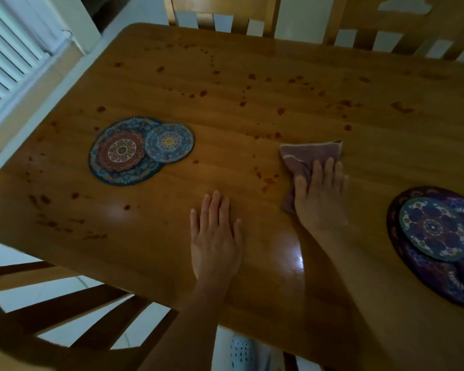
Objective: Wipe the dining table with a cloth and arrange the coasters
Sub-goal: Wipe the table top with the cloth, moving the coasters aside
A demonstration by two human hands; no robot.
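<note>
A wooden surface [225, 124] fills the view, dotted with reddish-brown spots [280, 111] across its far and left parts. The right hand [320, 194] lies flat with fingers spread on a pinkish cloth [306, 153], pressing it down near the middle-right; it is a flat press rather than a closed grip, and the cloth's far half sticks out beyond the fingertips. The left hand [216, 236] rests palm-down and open on bare wood just beside it, holding nothing.

To the left, well apart from both hands, a large round patterned mat [118, 153] lies flat with a smaller coaster [170, 142] overlapping its right edge. At the right edge, near the right forearm, a dark purple mat [445, 277] carries a smaller coaster [437, 228] on top; this mat is cut off by the frame, and whether more pieces lie under it is hard to tell. Spots lie between the cloth and the left pair.

Wooden chairs stand around: two at the far side [220, 12], one at the near left [51, 317]. A white radiator [14, 49] shows at upper left. The lighting is dim, with glare on the near wood.
</note>
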